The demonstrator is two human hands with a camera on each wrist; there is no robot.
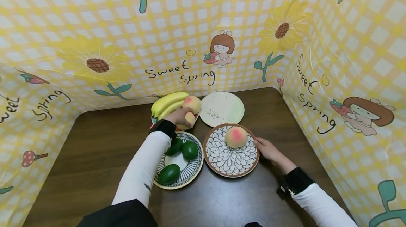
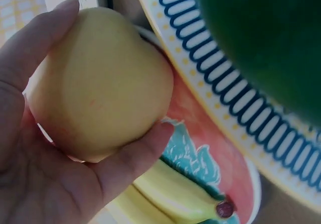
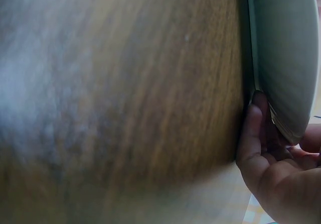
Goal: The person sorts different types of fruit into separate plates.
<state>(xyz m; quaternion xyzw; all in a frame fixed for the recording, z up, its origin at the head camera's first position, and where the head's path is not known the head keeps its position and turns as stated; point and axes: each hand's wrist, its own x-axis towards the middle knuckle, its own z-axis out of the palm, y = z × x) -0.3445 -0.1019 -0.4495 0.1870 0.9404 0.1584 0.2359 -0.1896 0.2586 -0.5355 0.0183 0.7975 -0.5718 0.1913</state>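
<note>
Left hand (image 1: 181, 116): we see it curled round a pale yellow peach (image 2: 100, 81), over the red plate (image 2: 210, 148) beside the bananas (image 1: 166, 103)
Right hand (image 1: 268, 148): fingertips pinch the rim of the petal-patterned plate (image 1: 231, 165); that plate carries another peach (image 1: 236, 137)
Handling: we judge the peach light, smooth, easily bruised; cup it round its widest part
Appearance: round, yellow, pink blush; unmarked
Nearby: avocados (image 1: 180, 153) on a striped plate (image 1: 190, 174)
</note>
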